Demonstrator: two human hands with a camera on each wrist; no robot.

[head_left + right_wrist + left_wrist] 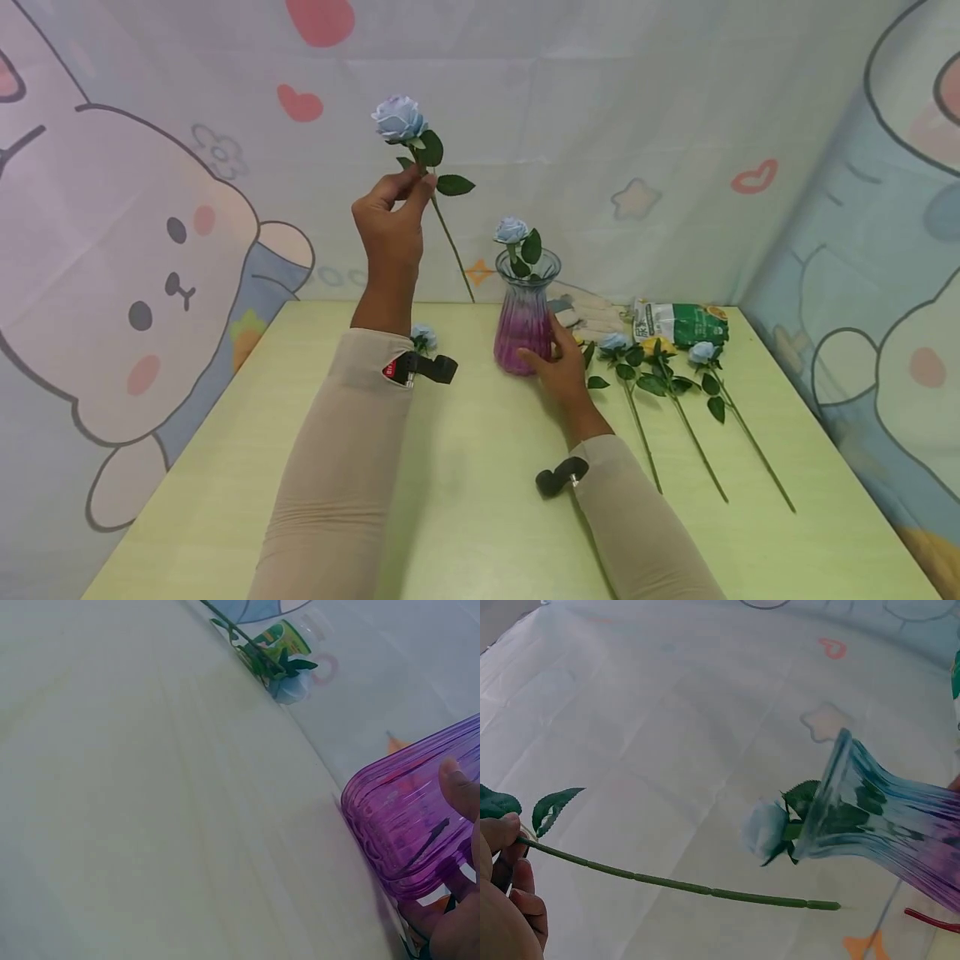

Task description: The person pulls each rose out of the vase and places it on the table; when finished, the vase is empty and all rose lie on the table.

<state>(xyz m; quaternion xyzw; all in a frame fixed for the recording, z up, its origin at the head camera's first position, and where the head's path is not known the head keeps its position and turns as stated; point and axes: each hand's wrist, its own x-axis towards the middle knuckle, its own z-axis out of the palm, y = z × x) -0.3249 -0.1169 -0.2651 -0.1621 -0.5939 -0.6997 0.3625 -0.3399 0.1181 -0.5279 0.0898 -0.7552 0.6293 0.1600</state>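
Observation:
In the head view my left hand [392, 223] is raised at the back of the table and pinches a blue artificial rose [400, 119] just under its bloom. Its bare stem [673, 885] hangs slanting down toward the vase, its tip apart from the rim. A ribbed glass vase [522, 327], bluish at the flared mouth and purple below, stands upright on the table. My right hand [564, 372] grips its lower body from the right, thumb in front. Another blue rose [512, 231] stands in the vase with its bloom above the rim; a dark stem end shows through the purple glass.
Right of the vase lie several roses, among them a yellow rose [657, 347] and a blue rose [703, 354], stems toward me. Behind them are a green-and-white packet [697, 323] and a pale glove [596, 315]. Another blue rose [291, 688] lies left, near a labelled bottle [283, 637].

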